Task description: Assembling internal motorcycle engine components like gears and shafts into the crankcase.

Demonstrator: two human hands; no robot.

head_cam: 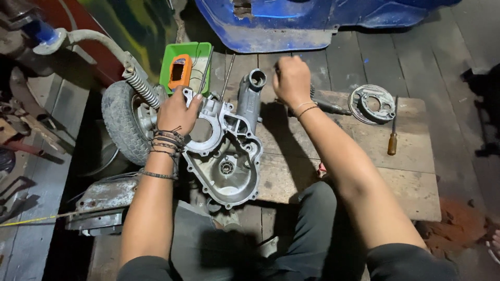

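The work surface is a low wooden desk (411,156) of worn, stained planks, standing on a dark plank floor (458,57). A grey cast-metal engine casing (229,156) lies flat at the desk's left edge, its open side up, with a tubular neck pointing away from the person.

The left hand (176,112) rests on the casing's upper left rim, fingers curled over the edge and gripping it. The right hand (291,78) is closed in a fist just beyond the casing's neck; what it grips cannot be told from this view.

A small wheel with a treaded tyre (121,122) and a coil spring (141,87) stands to the left of the casing, touching or just beside it. Behind the casing sits a green tray (197,52) holding an orange object (180,70). On the desk to the right lie a round metal plate (372,104) and, near it, a screwdriver with a wooden handle (392,138). A blue body panel (291,23) fills the far side of the floor.
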